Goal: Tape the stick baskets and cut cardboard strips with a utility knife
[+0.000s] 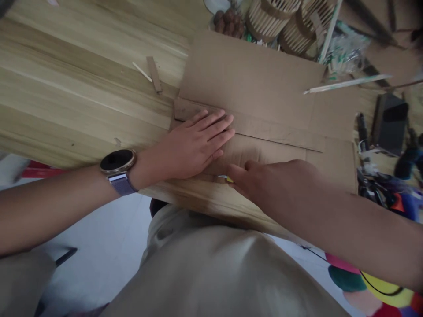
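Observation:
A large sheet of cardboard [257, 79] lies flat near the table's front edge, with a narrower cardboard strip [274, 130] across it. My left hand [201, 143] presses flat on the strip's left part, fingers stretched out and slightly spread. Close to the sheet's near edge, my right hand [274, 180] is closed around a utility knife [229, 179]. Only a bit of its yellow body and the thin blade show; the fingers hide the rest. The blade tip points left, just below my left hand, at the cardboard.
A small cardboard scrap [153, 75] and a thin white stick [142, 71] lie on the wooden table [82, 88]. Slatted baskets [271, 20] and brown balls [228, 22] stand behind the sheet. A pencil-like stick [346, 83] rests over its right part. Tools and a dark box [390, 123] crowd the right.

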`<action>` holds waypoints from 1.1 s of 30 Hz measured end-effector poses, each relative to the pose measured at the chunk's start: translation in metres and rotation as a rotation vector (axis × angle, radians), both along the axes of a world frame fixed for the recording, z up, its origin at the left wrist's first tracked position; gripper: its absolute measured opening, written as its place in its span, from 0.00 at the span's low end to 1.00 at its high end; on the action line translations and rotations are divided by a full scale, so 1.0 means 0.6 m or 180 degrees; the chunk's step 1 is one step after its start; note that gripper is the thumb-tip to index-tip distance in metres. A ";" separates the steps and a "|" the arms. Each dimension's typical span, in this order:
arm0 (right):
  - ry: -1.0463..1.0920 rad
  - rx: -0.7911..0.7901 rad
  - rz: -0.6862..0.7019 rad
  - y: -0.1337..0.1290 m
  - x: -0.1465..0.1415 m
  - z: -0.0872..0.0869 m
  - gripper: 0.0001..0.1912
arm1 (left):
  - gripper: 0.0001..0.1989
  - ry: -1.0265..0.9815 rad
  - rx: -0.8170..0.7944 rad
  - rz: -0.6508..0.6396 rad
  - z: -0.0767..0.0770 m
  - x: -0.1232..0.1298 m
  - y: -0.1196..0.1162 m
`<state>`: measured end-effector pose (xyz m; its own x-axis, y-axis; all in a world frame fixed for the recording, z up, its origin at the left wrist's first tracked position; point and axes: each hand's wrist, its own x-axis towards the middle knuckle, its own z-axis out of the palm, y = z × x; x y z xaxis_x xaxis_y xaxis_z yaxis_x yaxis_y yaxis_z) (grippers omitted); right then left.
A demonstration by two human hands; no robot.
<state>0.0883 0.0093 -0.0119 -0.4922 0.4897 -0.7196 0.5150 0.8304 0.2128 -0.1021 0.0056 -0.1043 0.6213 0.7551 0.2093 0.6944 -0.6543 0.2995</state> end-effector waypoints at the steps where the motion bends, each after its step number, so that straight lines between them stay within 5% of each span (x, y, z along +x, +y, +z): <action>1: -0.0016 -0.0007 -0.0009 0.000 0.003 0.000 0.21 | 0.25 0.0052 0.0048 0.0000 -0.001 0.000 0.000; 11: 0.0224 0.0179 -0.0144 -0.003 0.048 -0.015 0.16 | 0.24 0.0040 0.0038 0.0023 -0.010 -0.001 0.001; 33: 0.0155 0.0247 -0.0272 -0.001 0.113 -0.004 0.35 | 0.25 -0.0128 0.0130 0.0029 -0.021 -0.005 0.001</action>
<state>0.1562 0.0088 -0.0142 -0.4797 0.5847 -0.6543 0.5945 0.7650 0.2478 -0.1048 0.0062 -0.1172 0.6049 0.7510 0.2648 0.6882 -0.6603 0.3005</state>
